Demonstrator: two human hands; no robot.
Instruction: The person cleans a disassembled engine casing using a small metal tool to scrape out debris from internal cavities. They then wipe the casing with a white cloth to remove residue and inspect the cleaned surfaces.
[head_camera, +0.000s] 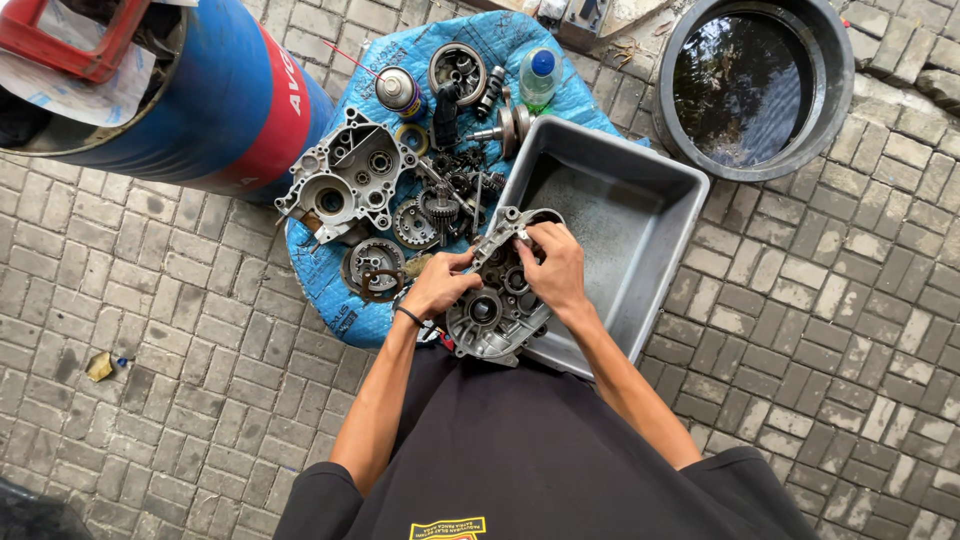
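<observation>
Two bare hands meet over one grey metal engine case half (497, 295), which rests partly on the near-left rim of a grey plastic tub (640, 290) and partly over a blue tarp (340, 290) spread on the brick paving (150, 300). The left hand (440, 285) comes in from the left with a dark band at the wrist, its fingers (462, 262) curled closed on the case's left edge. The right hand (553, 268) lies across the top of the case, knuckles up, fingers (527, 240) bent down and pinched into the casting; what they pinch is hidden. Both forearms stretch forward from a black shirt, elbows bent.

On the tarp lies one more case half (350, 180), pale cast aluminium with round bearing bores and ribbed walls. Just beside it sit several dark steel gears (430, 215), toothed and oily, too crowded to count exactly. One round ring-shaped part (372, 268) lies near the left hand, and another round part (458, 68) lies at the far edge. One spray can (400, 92) lies on its side there, and one clear plastic bottle with a blue cap (539, 78) stands near it.

The tub is rectangular with rounded corners, its bottom dull and gritty. One round black basin (835, 110) holds dark water at the upper right. One blue and red drum (235, 100) lies tilted at the upper left.
</observation>
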